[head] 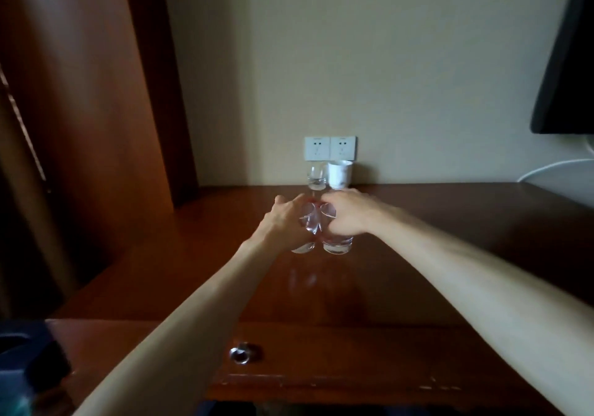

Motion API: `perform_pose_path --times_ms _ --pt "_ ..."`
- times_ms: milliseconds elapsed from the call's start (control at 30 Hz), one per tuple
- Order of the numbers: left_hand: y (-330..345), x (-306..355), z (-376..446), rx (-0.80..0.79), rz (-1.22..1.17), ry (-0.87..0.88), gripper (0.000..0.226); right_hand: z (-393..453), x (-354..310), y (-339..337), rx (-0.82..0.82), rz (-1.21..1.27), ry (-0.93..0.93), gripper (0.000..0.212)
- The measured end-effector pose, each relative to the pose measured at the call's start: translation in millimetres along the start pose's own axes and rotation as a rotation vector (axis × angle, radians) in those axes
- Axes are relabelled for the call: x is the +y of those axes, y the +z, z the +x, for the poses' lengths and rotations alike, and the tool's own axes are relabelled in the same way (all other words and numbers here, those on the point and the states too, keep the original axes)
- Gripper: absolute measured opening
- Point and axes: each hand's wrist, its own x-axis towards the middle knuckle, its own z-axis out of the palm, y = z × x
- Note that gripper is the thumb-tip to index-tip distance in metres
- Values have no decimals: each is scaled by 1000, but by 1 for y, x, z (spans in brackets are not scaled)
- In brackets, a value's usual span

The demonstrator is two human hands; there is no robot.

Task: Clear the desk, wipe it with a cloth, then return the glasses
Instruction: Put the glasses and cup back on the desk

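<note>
Glasses sit one in each grip at frame centre: my left hand (286,222) curls round the left glass (303,232), my right hand (345,214) round the right glass (337,244), low over the desk (450,255). I judge I'm either clearing or returning; I see no cloth, and my fingers hide whether the bases touch wood.

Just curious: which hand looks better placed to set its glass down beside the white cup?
Probably the right hand: its glass is nearer the white cup. The left hand faces the clear glass.
</note>
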Motion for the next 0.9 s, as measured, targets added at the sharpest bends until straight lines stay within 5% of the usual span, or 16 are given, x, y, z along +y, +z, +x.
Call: perform_pose_path --times_ms 167,400,900 --pt "44 27 42 21 -4 24 71 8 57 21 40 148 202 68" --pt "84 11 93 119 -104 -74 75 44 91 62 291 317 264 86" --pt "115 -52 246 210 -192 -113 98 210 124 92 413 417 366 69"
